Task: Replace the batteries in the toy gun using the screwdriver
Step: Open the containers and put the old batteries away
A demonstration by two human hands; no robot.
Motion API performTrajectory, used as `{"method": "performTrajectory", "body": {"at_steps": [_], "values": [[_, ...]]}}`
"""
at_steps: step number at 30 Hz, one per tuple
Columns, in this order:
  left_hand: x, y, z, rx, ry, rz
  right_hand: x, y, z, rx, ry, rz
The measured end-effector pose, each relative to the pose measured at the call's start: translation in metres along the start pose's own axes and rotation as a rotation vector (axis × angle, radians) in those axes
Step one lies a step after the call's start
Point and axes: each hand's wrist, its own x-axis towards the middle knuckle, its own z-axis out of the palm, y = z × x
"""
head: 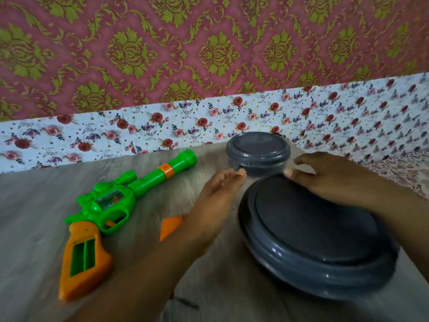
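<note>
toy gun point(111, 210): 1 | grey lidded containers point(318, 240): 2 | hands point(220, 194): 2

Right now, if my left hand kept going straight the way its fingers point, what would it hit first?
Most likely the small grey lidded container: the left hand points up and away, fingertips almost at its near wall. Depth is unclear, so they may already touch.
</note>
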Motion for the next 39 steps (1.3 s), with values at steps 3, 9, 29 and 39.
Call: {"method": "performTrajectory", "body": {"at_steps": [3, 9, 29, 39], "values": [[-0.032, -0.010, -0.007, 0.101, -0.046, 0.023, -0.021, -0.015, 0.016, -0.150, -0.001, -0.041], [-0.086, -0.041, -0.025, 0.453, -0.073, 0.145, -0.035, -0.033, 0.040, -0.254, -0.003, 0.016], [-0.106, -0.048, -0.030, 0.851, -0.005, 0.345, -0.099, -0.066, 0.028, -0.273, 0.043, -0.151], [-0.101, -0.052, -0.035, 0.632, 0.119, 0.361, -0.133, -0.074, -0.002, -0.269, -0.330, -0.197]]}}
